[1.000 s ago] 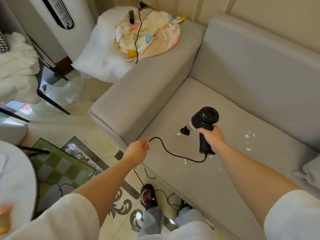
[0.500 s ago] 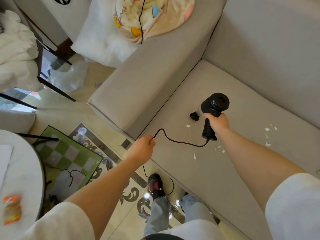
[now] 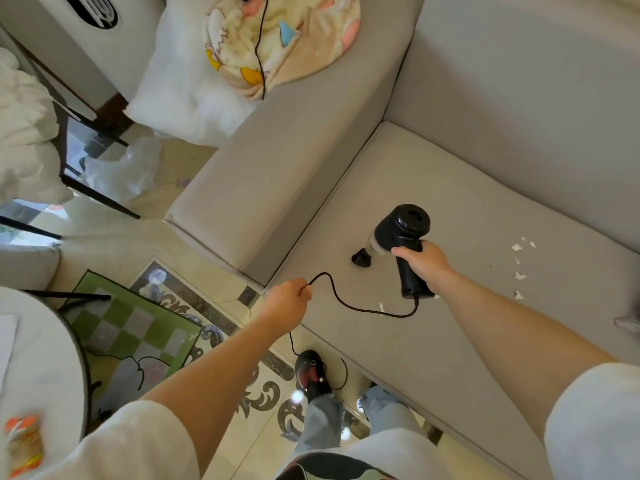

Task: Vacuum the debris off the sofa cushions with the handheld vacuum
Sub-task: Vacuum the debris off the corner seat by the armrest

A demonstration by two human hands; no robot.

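the grey fabric sofa seat cushion [image 3: 433,216] carries scattered white paper scraps [image 3: 518,268] near its right side, and the black handheld vacuum [image 3: 401,237] hangs over its middle, cone nozzle tipped down and left just above the fabric. a cartoon-print cushion [image 3: 287,39] lies on the wide armrest [image 3: 277,161]. the thin black cord [image 3: 346,303] loops across the cushion's front. the right hand [image 3: 424,265] wraps the vacuum's grip; the left hand [image 3: 287,299] pinches the cord in a closed fist
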